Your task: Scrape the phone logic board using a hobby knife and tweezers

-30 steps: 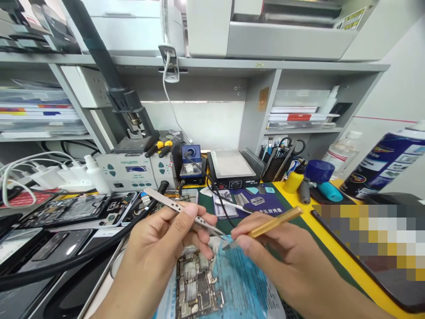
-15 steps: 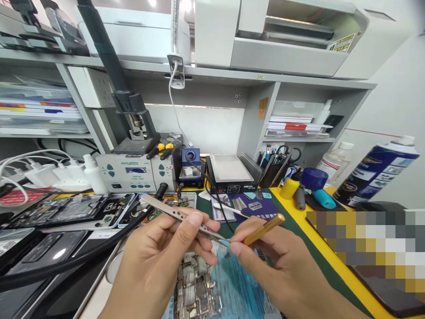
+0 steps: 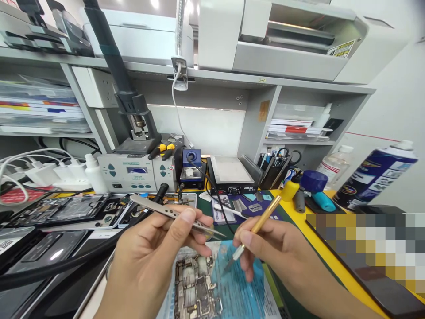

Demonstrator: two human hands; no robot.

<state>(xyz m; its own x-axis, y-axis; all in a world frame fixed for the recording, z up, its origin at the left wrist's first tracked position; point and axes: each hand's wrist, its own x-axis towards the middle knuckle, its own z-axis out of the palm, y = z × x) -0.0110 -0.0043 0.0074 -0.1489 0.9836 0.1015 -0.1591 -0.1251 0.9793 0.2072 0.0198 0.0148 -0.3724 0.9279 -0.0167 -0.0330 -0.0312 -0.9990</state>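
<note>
Steel tweezers I'm pinching in my left hand, mid-frame; my right hand is gripping a gold knife, blade angling down beside the circuit board, lower centre.

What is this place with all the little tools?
Probably a phone repair workbench. A bare circuit board lies in front, opened phones sit at the left, and a soldering station stands behind. The left hand holds tweezers, the right hand a gold-handled knife.
</note>
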